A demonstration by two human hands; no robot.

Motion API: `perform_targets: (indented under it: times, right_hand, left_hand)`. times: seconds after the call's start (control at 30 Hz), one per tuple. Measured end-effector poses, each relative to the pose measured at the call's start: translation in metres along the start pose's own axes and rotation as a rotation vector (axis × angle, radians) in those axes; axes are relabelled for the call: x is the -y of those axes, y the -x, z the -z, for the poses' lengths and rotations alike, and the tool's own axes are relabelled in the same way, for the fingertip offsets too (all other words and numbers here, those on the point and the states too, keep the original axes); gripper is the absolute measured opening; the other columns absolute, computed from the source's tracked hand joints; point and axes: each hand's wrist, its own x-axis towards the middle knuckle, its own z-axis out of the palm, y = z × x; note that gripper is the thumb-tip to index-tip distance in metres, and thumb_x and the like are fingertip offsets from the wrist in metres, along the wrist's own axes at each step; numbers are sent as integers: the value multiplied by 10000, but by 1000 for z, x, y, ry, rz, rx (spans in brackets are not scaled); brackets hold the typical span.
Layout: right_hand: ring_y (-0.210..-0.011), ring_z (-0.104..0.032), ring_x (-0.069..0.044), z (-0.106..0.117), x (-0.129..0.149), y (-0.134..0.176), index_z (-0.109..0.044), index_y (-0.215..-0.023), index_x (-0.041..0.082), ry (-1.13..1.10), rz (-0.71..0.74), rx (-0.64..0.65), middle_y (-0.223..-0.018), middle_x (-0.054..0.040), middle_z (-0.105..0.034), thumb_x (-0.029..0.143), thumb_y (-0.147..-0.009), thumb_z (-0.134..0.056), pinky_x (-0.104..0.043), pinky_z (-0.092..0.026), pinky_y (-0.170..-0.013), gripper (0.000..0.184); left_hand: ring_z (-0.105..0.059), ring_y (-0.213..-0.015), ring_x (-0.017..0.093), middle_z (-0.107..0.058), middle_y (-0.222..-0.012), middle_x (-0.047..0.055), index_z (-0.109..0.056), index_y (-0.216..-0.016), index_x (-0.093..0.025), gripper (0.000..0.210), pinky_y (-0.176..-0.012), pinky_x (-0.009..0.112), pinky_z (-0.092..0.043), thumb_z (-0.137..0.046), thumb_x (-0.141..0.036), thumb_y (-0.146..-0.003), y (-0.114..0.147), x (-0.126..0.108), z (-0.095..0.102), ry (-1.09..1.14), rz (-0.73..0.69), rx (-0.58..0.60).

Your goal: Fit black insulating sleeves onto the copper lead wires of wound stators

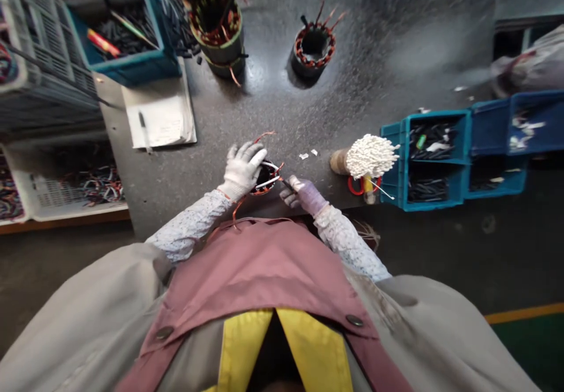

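Observation:
A motor stator (265, 179) with copper windings, white strips and loose wire ends sits at the front edge of the table, close to my body. My left hand (242, 170), in a white glove, grips its left side, with the thumb and fingers over the rim. On the other side, my right hand (305, 195), in a lilac-and-white glove, is closed on a thin black sleeve (285, 183) by the wire ends at the stator's right. Its fingertips are small in view. A copper wire (238, 211) hangs from the stator towards my apron.
Another stator (314, 48) stands farther back, beside stacked stators (220, 33). At right are a bundle of white cords (371, 156), red-handled scissors (356, 186) and blue bins (436, 203) of black sleeves. Left lie a notepad (161, 123) and blue bin (127, 73). Another person's sleeve (540, 63) shows far right.

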Motion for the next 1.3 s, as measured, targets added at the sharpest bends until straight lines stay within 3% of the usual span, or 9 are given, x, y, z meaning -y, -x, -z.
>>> perform_targets:
  times: [0.07, 0.17, 0.27, 0.37, 0.47, 0.6, 0.73, 1.0, 1.3]
  right_hand:
    - [-663, -669, -163, 1, -3, 7, -682, -978, 185, 268, 159, -84, -870, -72, -755, 418, -942, -605, -271, -531, -615, 249]
    - [-1019, -709, -247, -7, 11, 13, -676, -1194, 167, 934, 371, -129, -1144, -153, -743, 302, -933, -616, -345, -536, -872, 301]
    - [-1009, -719, -301, -10, 37, 5, -724, -1086, 117, 1292, 384, -20, -1063, -206, -748, 184, -923, -571, -363, -521, -838, 233]
    - [-775, -719, -247, -1, 51, -12, -723, -763, 133, 1080, 325, 221, -742, -81, -733, 184, -835, -681, -288, -507, -699, 98]
    - [-479, -565, -125, 11, 41, -14, -630, -621, 151, 656, 163, 330, -527, 10, -594, 269, -816, -726, -229, -445, -513, 247]
    - [-394, -480, -83, 16, 10, 10, -637, -788, 163, 39, 9, 114, -558, 28, -600, 384, -829, -734, -201, -369, -391, 245]
    - [-375, -462, -59, -1, -3, 23, -577, -775, 173, -244, -106, -71, -547, 30, -602, 391, -842, -742, -164, -307, -345, 282]
    - [-361, -499, -55, -24, 10, 20, -561, -758, 177, -200, -56, -178, -520, 58, -575, 256, -910, -666, -147, -355, -334, 200]
    - [-381, -508, -79, -33, 10, 0, -631, -743, 185, -26, 58, -92, -526, 55, -558, 192, -922, -587, -191, -421, -413, 185]
  left_hand:
    - [-474, -1401, 346, -585, -1461, 130, -599, -1384, -234, 485, -1187, 617, -272, -569, -332, -910, 14, -7, 4, -24, 3, -50]
    - [-541, -1326, 355, -631, -1383, 176, -594, -1384, -173, 535, -1171, 592, -314, -611, -389, -895, 28, -20, 2, -76, -111, 66]
    - [-597, -1246, 341, -676, -1299, 185, -613, -1364, -151, 486, -1153, 563, -356, -587, -334, -913, 27, -29, -6, -114, -201, 196]
    - [-617, -1212, 331, -677, -1282, 185, -619, -1362, -162, 446, -1077, 519, -444, -524, -317, -955, 21, -30, -14, -91, -206, 241]
    - [-623, -1207, 317, -666, -1294, 182, -612, -1365, -165, 448, -999, 456, -505, -527, -347, -964, 20, -28, -18, -42, -150, 241]
    - [-639, -1186, 293, -657, -1320, 150, -597, -1379, -196, 471, -973, 410, -524, -585, -366, -940, 23, -26, -17, 14, -114, 252]
    - [-632, -1203, 296, -661, -1313, 148, -608, -1369, -199, 459, -985, 416, -524, -581, -357, -939, 23, -25, -17, 18, -114, 248]
    - [-643, -1190, 295, -672, -1301, 149, -625, -1351, -194, 449, -959, 404, -538, -531, -355, -943, 22, -25, -15, -10, -131, 266]
    - [-684, -1103, 274, -714, -1209, 126, -681, -1248, -221, 393, -895, 366, -557, -569, -385, -909, 19, -22, -24, -28, -106, 184]
